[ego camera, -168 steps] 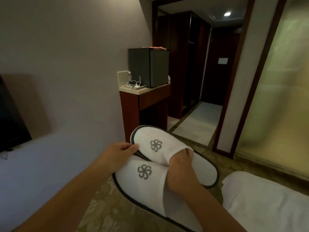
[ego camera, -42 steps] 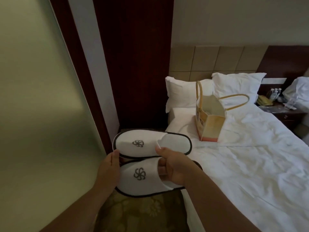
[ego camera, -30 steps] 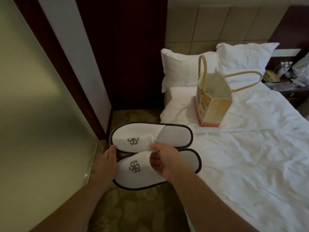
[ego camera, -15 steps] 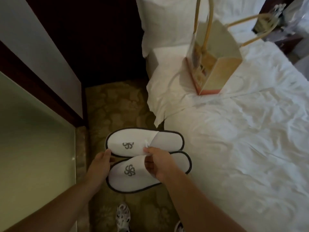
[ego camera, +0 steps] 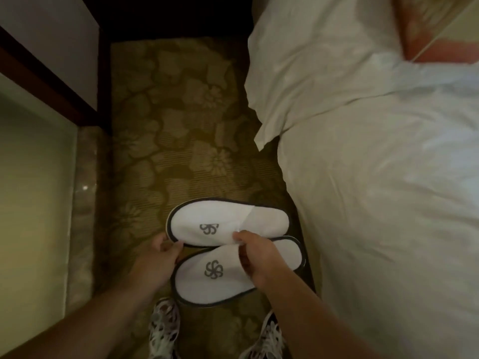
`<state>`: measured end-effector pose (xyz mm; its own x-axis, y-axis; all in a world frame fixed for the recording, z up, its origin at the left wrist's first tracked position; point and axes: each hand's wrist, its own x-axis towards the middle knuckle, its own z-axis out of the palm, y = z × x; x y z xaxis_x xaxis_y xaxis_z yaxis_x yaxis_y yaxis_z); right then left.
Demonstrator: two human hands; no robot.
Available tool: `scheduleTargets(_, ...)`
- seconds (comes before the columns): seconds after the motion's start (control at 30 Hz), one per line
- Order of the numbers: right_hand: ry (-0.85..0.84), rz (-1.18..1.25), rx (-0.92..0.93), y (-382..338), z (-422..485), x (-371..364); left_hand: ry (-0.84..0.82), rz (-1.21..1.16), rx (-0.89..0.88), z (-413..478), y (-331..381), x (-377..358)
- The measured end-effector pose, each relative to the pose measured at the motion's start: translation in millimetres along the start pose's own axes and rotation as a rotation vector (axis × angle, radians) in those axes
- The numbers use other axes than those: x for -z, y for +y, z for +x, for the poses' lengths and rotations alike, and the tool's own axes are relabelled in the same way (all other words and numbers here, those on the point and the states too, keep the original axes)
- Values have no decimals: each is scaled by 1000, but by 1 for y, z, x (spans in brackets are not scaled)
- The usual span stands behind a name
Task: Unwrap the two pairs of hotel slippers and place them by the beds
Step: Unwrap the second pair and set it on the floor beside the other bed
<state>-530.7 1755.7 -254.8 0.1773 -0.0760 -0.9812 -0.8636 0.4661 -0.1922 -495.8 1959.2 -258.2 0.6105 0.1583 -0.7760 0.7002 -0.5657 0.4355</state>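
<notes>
Nearest, two patterned shoes [ego camera: 164,330] are seen on the carpet [ego camera: 181,112], just beside the bed [ego camera: 388,229]. Past them the pair of slippers is held by both hands. The left hand [ego camera: 158,257] is curled at the toe ends, on the side away from the bed, and the dark rims are pinched there. The right hand [ego camera: 255,257] is closed at the mouths of the uppers, nearer to the bed. Its thumb is laid on the far slipper [ego camera: 223,224] and its fingers are curled at the near slipper [ego camera: 207,278]. The long axes run across, heels toward the bed, the slippers side by side and touching. Whether the soles touch the carpet cannot be told. Probably only a straight lowering is needed before both grips are released. Farther along the bed a pillow [ego camera: 311,60] is seen, and behind it a blurred bag [ego camera: 445,45].
</notes>
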Motion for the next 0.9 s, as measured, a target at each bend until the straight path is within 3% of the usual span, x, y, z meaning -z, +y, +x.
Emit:
scheduleTargets(0.23,-10,-110,121,-4,165,21,-72,-59,46,124,-28,-90)
scheduleTargets(0.53,77,-263,153,-7,317,44,-139,94,18,265,-65,-188)
scheduleTargets(0.9,157,-290,197,2,391,64,-283,568,-95,327,-66,-235)
